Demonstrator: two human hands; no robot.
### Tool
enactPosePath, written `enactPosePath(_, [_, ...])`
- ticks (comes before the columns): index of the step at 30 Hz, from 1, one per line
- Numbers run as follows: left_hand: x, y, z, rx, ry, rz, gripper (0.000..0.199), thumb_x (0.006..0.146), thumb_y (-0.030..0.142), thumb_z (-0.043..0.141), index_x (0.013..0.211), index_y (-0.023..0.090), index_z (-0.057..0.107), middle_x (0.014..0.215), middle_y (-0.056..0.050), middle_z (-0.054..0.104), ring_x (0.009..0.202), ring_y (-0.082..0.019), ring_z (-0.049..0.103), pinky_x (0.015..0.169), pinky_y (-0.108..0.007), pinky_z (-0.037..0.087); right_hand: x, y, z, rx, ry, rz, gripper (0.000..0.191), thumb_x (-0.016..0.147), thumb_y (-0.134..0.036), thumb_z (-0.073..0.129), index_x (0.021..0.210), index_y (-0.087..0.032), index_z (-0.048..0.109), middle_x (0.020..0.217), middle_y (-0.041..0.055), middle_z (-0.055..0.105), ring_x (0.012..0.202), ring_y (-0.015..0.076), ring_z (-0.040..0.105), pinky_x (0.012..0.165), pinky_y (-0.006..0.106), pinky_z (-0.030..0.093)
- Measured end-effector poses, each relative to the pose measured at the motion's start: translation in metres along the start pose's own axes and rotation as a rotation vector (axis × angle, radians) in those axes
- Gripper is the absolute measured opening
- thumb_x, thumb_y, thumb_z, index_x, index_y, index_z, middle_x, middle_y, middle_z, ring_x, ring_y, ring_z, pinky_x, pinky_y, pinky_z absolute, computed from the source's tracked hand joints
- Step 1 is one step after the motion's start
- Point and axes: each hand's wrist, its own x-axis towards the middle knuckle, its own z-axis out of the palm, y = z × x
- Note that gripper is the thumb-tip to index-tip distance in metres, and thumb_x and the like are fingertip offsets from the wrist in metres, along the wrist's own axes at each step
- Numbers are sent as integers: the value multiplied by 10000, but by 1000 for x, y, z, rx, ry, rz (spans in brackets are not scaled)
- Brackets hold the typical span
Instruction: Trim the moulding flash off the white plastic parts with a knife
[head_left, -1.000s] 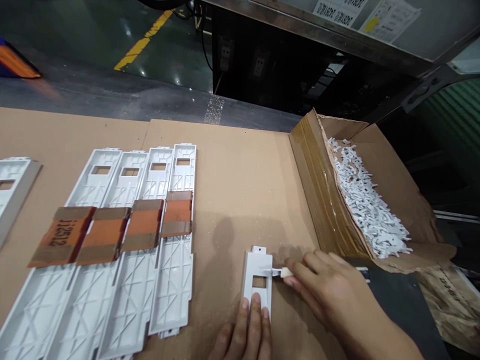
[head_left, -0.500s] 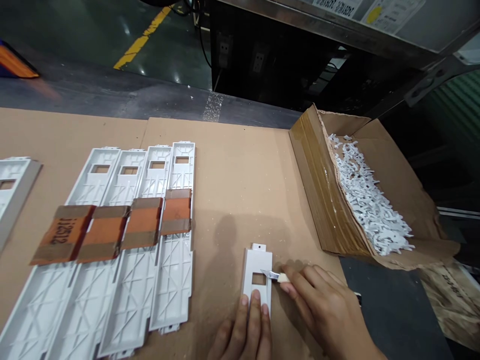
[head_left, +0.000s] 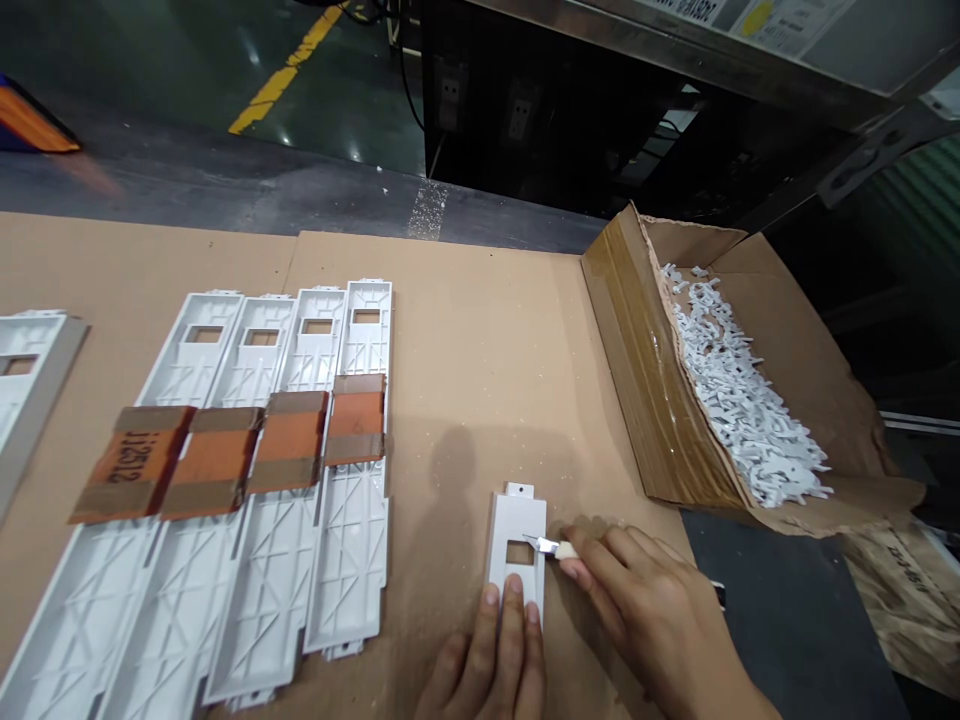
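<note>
My left hand (head_left: 491,650) presses its fingertips on the lower part of a white plastic plate (head_left: 514,515) with a square window, holding it flat on a brown cardboard sheet (head_left: 465,330). My right hand (head_left: 645,610) grips a small craft knife (head_left: 553,547) with a cream handle. Its metal blade reaches over the plate to the upper right corner of the window. Whether the blade touches the window's edge is too small to tell. The hand hides the rest of the knife's handle.
Several similar white panels (head_left: 349,560) lie side by side to the left, crossed by brown and orange tape strips (head_left: 289,440). To the right, an open cardboard box (head_left: 795,350) holds a heap of white plastic trimmings (head_left: 739,400). A dark floor lies beyond the table.
My right hand has moved left, bringing the knife blade from the plate's right edge over to the window. My left hand stays on the plate.
</note>
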Motion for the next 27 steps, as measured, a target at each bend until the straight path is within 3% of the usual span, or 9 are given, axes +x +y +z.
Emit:
enactPosePath(13, [-2, 1, 1, -21, -12, -5, 479, 943, 366, 213, 976, 173, 650, 1000, -38, 705, 993, -167, 568, 660, -313, 352, -2, -11, -2, -160, 13, 26, 423, 987, -317, 272, 850, -225, 662, 675, 20, 624, 572, 161, 554, 600, 281, 310])
enactPosePath(27, [-4, -1, 3, -23, -3, 18, 487, 938, 367, 214, 970, 174, 660, 997, -45, 706, 991, -182, 564, 666, -321, 349, -8, -11, -3, -115, 28, 58, 395, 987, -309, 282, 872, -227, 651, 645, -5, 598, 570, 140, 577, 581, 261, 325])
